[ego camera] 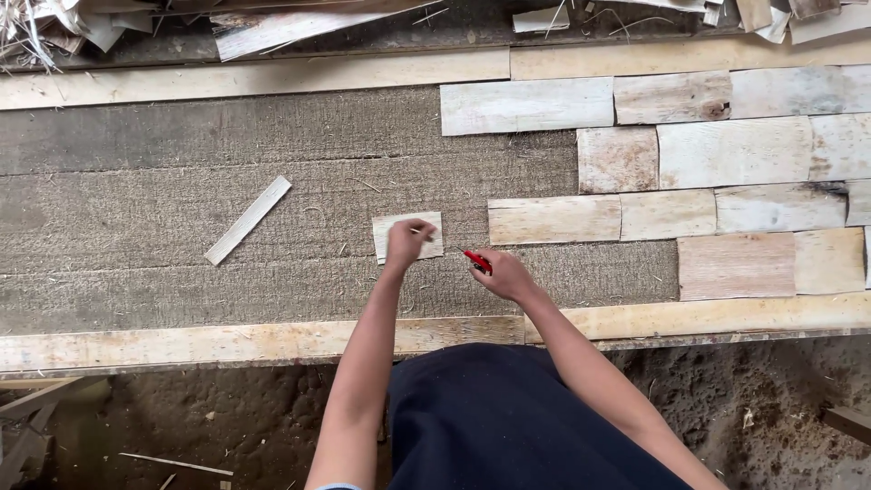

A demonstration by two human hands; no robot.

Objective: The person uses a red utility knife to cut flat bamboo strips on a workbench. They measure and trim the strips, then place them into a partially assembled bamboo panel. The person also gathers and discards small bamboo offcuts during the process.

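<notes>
Your left hand (407,240) pins a small wood piece (407,236) mid-counter; keep it flat. Your right hand (504,275) grips a red tool (477,261) nearby.

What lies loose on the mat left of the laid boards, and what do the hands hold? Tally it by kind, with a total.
small pale wood piece, under the left hand: 1
long thin wood slat: 1
red tool, in the right hand: 1
Total: 3
</notes>
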